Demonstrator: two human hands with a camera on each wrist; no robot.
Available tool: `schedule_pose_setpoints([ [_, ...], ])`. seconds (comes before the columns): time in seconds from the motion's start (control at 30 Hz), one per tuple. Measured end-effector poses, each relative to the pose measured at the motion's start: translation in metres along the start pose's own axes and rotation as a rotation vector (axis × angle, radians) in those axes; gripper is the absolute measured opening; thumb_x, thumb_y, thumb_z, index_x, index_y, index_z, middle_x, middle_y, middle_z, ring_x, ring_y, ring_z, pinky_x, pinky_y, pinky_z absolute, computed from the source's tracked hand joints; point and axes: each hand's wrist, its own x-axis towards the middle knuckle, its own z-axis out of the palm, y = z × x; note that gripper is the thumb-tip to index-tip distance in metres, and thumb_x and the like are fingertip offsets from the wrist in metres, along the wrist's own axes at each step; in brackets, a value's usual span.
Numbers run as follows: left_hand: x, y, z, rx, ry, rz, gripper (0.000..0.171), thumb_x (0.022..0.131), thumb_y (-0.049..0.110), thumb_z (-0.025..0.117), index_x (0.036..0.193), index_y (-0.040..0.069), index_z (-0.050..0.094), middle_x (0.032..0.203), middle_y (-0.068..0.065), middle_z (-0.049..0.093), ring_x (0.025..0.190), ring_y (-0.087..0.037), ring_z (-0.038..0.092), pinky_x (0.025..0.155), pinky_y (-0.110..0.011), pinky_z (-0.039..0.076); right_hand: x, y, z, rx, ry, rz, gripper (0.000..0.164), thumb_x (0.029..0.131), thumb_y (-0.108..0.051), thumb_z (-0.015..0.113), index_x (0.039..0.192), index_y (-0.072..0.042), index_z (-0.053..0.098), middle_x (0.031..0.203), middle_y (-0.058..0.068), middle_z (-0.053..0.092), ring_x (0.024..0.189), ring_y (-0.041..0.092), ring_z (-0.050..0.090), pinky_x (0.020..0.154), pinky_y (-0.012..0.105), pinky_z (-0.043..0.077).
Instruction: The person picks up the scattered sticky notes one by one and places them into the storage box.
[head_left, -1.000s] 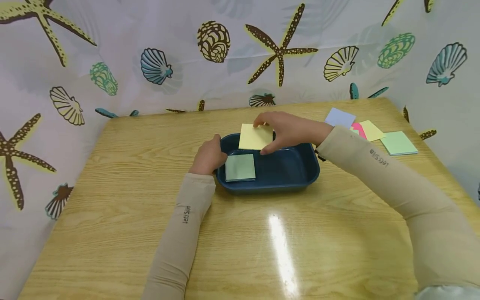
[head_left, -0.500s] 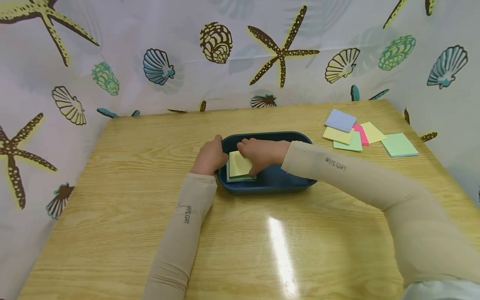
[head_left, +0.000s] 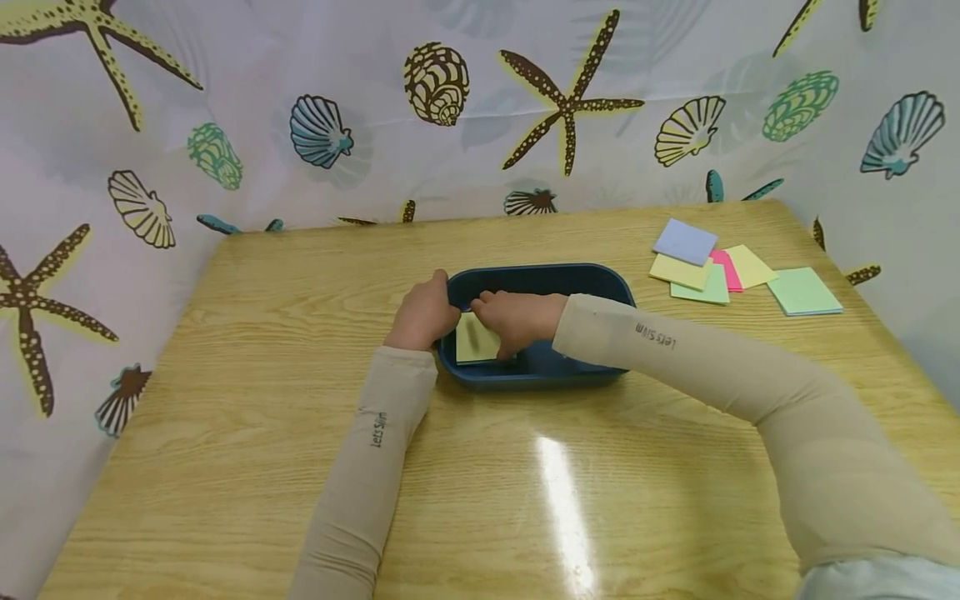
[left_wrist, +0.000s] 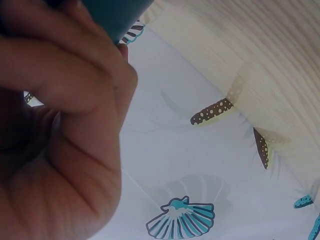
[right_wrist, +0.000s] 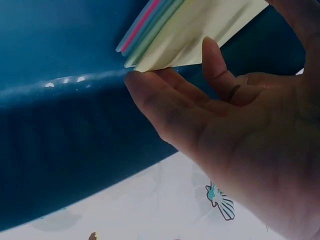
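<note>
A dark blue rectangular basin sits on the wooden table. My left hand grips its left rim; in the left wrist view the curled fingers meet the blue wall. At the basin's left end lies a pile of square sticky note pads, with a yellow pad on top. My right hand reaches into the basin and holds the yellow pad by its edges. In the right wrist view, fingertips touch the yellow pad's edge, with green, blue and pink layers beneath. The head view partly hides the pads behind this hand.
More sticky notes lie at the table's back right: a lilac pad, a yellow pad, a green pad, a pink one and a larger green pad. A shell-patterned curtain borders the table.
My right hand has carried the yellow pad down and left into the basin, onto the green pad. The yellow pad now lies flatter on the pile. My left hand has stayed on the rim.
</note>
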Motion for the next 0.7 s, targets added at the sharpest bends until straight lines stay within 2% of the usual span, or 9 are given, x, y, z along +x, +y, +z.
schedule_pose_setpoints([
  [0.13, -0.001, 0.001, 0.000, -0.001, -0.005, 0.005, 0.061, 0.095, 0.009, 0.051, 0.149, 0.000, 0.025, 0.123, -0.025, 0.057, 0.080, -0.031, 0.058, 0.067, -0.037, 0.047, 0.001, 0.001, 0.004, -0.003, 0.002, 0.007, 0.077, 0.081, -0.025, 0.078, 0.140, 0.005, 0.039, 0.129, 0.020, 0.048, 0.111, 0.031, 0.052, 0.095, 0.039, 0.045],
  [0.3, -0.002, 0.002, 0.000, 0.002, -0.005, 0.009, 0.061, 0.094, 0.008, 0.051, 0.149, 0.000, 0.025, 0.128, -0.026, 0.054, 0.090, -0.033, 0.059, 0.076, -0.039, 0.049, -0.001, 0.003, 0.005, -0.021, 0.002, 0.000, 0.074, 0.082, -0.027, 0.077, 0.139, 0.004, 0.041, 0.125, 0.019, 0.049, 0.108, 0.030, 0.052, 0.092, 0.038, 0.045],
  [0.4, -0.003, 0.002, 0.000, 0.006, 0.000, 0.010, 0.061, 0.094, 0.008, 0.052, 0.149, 0.000, 0.026, 0.127, -0.026, 0.055, 0.089, -0.032, 0.059, 0.075, -0.039, 0.049, -0.007, 0.005, 0.001, 0.003, 0.028, -0.021, 0.064, 0.082, -0.029, 0.077, 0.130, 0.003, 0.049, 0.119, 0.017, 0.051, 0.101, 0.028, 0.053, 0.088, 0.037, 0.046],
  [0.57, -0.003, 0.002, 0.000, -0.006, -0.005, 0.000, 0.061, 0.093, 0.007, 0.051, 0.149, 0.000, 0.026, 0.115, -0.026, 0.059, 0.067, -0.027, 0.055, 0.054, -0.031, 0.044, -0.022, 0.011, -0.010, 0.129, 0.108, -0.058, 0.042, 0.088, -0.027, 0.072, 0.115, -0.001, 0.055, 0.111, 0.015, 0.055, 0.094, 0.026, 0.055, 0.082, 0.037, 0.047],
  [0.63, -0.003, 0.003, 0.000, -0.012, -0.005, -0.003, 0.060, 0.093, 0.006, 0.051, 0.148, 0.000, 0.027, 0.116, -0.026, 0.059, 0.067, -0.027, 0.056, 0.050, -0.030, 0.044, -0.028, 0.014, -0.015, 0.186, 0.153, -0.064, 0.033, 0.091, -0.024, 0.068, 0.112, -0.001, 0.056, 0.110, 0.014, 0.057, 0.092, 0.026, 0.056, 0.082, 0.037, 0.046],
  [0.7, -0.003, 0.003, 0.000, -0.014, 0.002, -0.004, 0.060, 0.093, 0.007, 0.052, 0.147, 0.000, 0.028, 0.121, -0.026, 0.057, 0.074, -0.029, 0.058, 0.053, -0.031, 0.047, -0.034, 0.020, -0.018, 0.237, 0.223, -0.064, 0.025, 0.093, -0.021, 0.064, 0.108, -0.002, 0.057, 0.105, 0.012, 0.060, 0.089, 0.025, 0.057, 0.081, 0.038, 0.046],
])
